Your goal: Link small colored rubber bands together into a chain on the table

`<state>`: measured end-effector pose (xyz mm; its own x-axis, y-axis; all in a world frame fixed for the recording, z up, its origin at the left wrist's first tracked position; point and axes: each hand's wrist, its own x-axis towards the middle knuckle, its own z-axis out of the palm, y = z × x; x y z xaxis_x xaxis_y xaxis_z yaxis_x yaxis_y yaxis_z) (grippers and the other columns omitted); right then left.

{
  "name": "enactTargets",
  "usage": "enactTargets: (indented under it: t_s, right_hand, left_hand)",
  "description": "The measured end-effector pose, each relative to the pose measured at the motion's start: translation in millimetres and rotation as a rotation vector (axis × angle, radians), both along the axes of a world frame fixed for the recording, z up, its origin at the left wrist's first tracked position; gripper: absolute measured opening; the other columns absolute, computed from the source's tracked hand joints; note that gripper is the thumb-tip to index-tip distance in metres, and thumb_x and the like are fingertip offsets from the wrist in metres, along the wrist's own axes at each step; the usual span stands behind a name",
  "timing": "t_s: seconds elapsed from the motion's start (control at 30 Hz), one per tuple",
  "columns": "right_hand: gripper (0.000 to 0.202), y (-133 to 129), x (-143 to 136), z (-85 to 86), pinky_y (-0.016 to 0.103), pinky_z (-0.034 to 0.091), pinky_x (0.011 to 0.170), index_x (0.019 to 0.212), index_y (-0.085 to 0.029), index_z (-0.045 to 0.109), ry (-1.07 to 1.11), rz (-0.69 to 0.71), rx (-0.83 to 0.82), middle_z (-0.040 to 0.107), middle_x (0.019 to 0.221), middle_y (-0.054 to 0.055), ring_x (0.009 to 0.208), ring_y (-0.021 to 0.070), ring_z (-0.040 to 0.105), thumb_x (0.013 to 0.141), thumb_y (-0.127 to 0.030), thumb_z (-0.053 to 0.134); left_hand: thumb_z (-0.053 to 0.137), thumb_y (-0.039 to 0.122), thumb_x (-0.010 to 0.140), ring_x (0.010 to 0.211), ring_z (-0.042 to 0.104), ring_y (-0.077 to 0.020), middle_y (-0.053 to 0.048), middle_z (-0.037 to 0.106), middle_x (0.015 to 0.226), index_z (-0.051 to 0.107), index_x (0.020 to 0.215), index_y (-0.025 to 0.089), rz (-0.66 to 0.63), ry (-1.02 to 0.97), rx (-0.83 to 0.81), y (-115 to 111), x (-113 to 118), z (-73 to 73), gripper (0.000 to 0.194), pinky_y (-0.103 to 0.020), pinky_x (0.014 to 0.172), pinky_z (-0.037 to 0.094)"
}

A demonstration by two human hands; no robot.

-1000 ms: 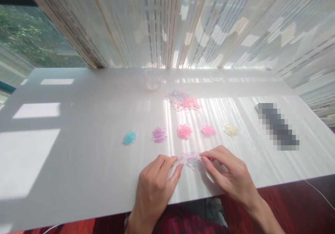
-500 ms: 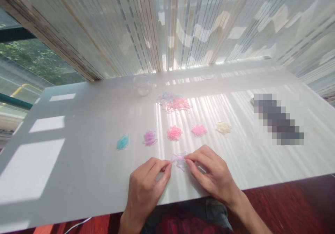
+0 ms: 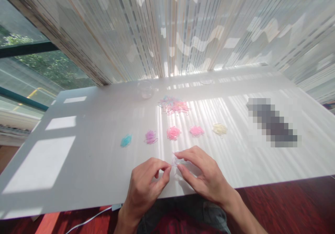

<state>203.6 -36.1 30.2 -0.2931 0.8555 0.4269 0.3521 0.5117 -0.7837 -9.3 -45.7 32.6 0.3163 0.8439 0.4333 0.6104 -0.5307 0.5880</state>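
My left hand [image 3: 149,176] is closed, thumb and forefinger pinched at the edge of a few pale purple elastic bands [image 3: 174,161]. Facing it, my right hand [image 3: 202,167] has its thumb and forefinger apart around the other side of these bands; part of them is hidden by the fingers. Beyond the hands lies a row of small sorted heaps of bands: a turquoise heap [image 3: 126,140], a purple heap [image 3: 151,137], a coral-pink heap [image 3: 173,133], a light pink heap [image 3: 196,131] and a pale yellow heap [image 3: 219,129].
A larger mixed heap of bands [image 3: 175,105] lies farther back on the white table [image 3: 99,171]. Behind it stand a clear round container [image 3: 145,89] and a clear lid [image 3: 206,81]. A blurred dark object [image 3: 273,122] lies at right. A striped curtain [image 3: 167,28] hangs along the back.
My right thumb and forefinger have spread apart and moved slightly left, toward the left hand. Fewer bands show between the hands. The view has shifted a little.
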Motion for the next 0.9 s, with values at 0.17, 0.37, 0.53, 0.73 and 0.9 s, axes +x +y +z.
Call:
enactTargets:
  t_s: [0.17, 0.37, 0.53, 0.73, 0.9]
  right_hand:
    - [0.016, 3, -1, 4.8, 0.029, 0.058, 0.078, 0.111, -0.023, 0.07, 0.054, 0.056, -0.097, 0.074, 0.096, 0.005, 0.086, 0.0172, 0.07, 0.099, -0.017, 0.06]
    - [0.018, 4, 6, 1.6, 0.024, 0.056, 0.074, 0.106, -0.023, 0.072, 0.063, 0.033, -0.143, 0.075, 0.092, 0.002, 0.081, 0.0142, 0.07, 0.096, -0.012, 0.061]
    - [0.013, 5, 10, 2.1, 0.022, 0.055, 0.065, 0.101, -0.023, 0.074, 0.04, -0.115, -0.17, 0.076, 0.086, 0.001, 0.07, 0.013, 0.068, 0.094, -0.016, 0.065]
    - [0.008, 7, 11, 1.2, 0.023, 0.058, 0.063, 0.096, -0.023, 0.075, 0.04, -0.159, -0.198, 0.077, 0.082, 0.001, 0.065, 0.0138, 0.069, 0.093, -0.021, 0.067]
    - [0.009, 5, 11, 4.0, 0.023, 0.059, 0.063, 0.096, -0.023, 0.075, 0.067, -0.146, -0.219, 0.077, 0.082, 0.001, 0.065, 0.0138, 0.069, 0.092, -0.02, 0.068]
  left_hand:
    - [0.064, 0.013, 0.097, 0.065, 0.067, -0.0098, -0.001, 0.076, 0.086, 0.068, 0.1, 0.02, -0.061, -0.04, 0.003, 1, 0, 4.1, 0.009, -0.02, 0.067, 0.054]
    - [0.07, 0.007, 0.091, 0.062, 0.067, -0.0076, 0.001, 0.078, 0.086, 0.07, 0.101, 0.02, -0.037, -0.117, 0.041, 4, 3, 4.4, 0.017, -0.017, 0.064, 0.055]
    - [0.07, 0.009, 0.092, 0.062, 0.067, -0.0093, 0.0, 0.078, 0.085, 0.071, 0.101, 0.02, -0.004, -0.066, 0.037, 5, -2, 0.8, 0.015, -0.02, 0.063, 0.055]
    - [0.065, 0.008, 0.094, 0.081, 0.074, -0.0158, -0.004, 0.078, 0.092, 0.07, 0.104, 0.019, -0.037, 0.042, 0.03, 8, -7, -4.6, 0.016, -0.025, 0.073, 0.059]
    - [0.067, 0.011, 0.094, 0.084, 0.074, -0.0158, -0.006, 0.078, 0.097, 0.07, 0.106, 0.02, -0.048, 0.048, 0.01, 9, -1, -5.1, 0.015, -0.023, 0.07, 0.06]
